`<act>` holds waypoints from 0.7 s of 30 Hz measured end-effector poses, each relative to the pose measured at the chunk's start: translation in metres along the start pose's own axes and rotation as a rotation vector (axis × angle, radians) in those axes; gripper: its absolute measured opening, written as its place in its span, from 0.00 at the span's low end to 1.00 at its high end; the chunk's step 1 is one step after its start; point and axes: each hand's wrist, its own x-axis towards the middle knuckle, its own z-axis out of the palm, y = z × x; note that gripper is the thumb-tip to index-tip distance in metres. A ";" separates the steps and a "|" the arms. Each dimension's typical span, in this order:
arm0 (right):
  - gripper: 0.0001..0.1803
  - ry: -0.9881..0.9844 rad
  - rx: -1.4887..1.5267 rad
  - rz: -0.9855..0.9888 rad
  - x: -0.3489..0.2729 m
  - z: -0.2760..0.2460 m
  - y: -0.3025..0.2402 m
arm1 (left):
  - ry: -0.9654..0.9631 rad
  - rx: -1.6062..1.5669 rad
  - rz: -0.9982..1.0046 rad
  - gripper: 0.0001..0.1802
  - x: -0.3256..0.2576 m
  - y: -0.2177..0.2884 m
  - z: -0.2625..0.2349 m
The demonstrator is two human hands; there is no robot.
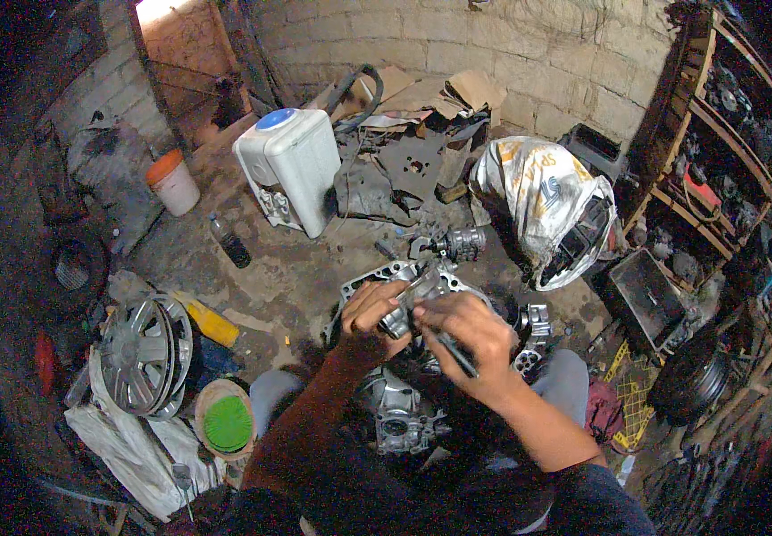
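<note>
My left hand (370, 313) is closed around a small shiny metal part (395, 322), its fingers curled over the top. Close beside it, my right hand (468, 332) grips a slim dark rod-like tool (455, 355), whose tip is hidden by the fingers. Both hands are above a large silver gearbox-like housing (448, 276) on the ground, mostly covered by them. Nearer to me lies another cast metal housing (396, 423). A shaft with gears (460, 243) rests beyond the hands, and a ribbed metal piece (538, 320) sits to their right.
Behind stand a white plastic tank (289, 170) with a blue cap and a stuffed white sack (538, 201). Wheel covers (140, 357), a green round item (227, 423) and a dark bottle (230, 243) are on the left. Wooden shelves (703, 152) and a metal box (645, 295) are right.
</note>
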 end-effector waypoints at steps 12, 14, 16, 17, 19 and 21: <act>0.13 0.093 -0.040 0.086 0.007 -0.009 0.009 | -0.016 0.016 0.023 0.44 0.008 0.007 0.000; 0.13 0.041 -0.005 0.026 0.003 -0.002 -0.011 | -0.015 -0.018 0.029 0.44 0.005 0.003 0.002; 0.12 0.016 0.016 0.037 0.002 -0.003 -0.014 | 0.024 -0.020 0.043 0.43 0.002 0.000 0.005; 0.12 0.092 -0.039 0.030 -0.004 -0.003 0.001 | 0.034 -0.022 0.050 0.43 0.002 0.002 0.005; 0.12 0.119 -0.025 0.075 0.007 -0.006 0.006 | 0.047 -0.072 0.024 0.42 -0.012 -0.006 0.010; 0.11 0.042 -0.021 0.002 0.003 -0.002 -0.010 | 0.004 0.029 0.049 0.43 0.007 0.005 0.001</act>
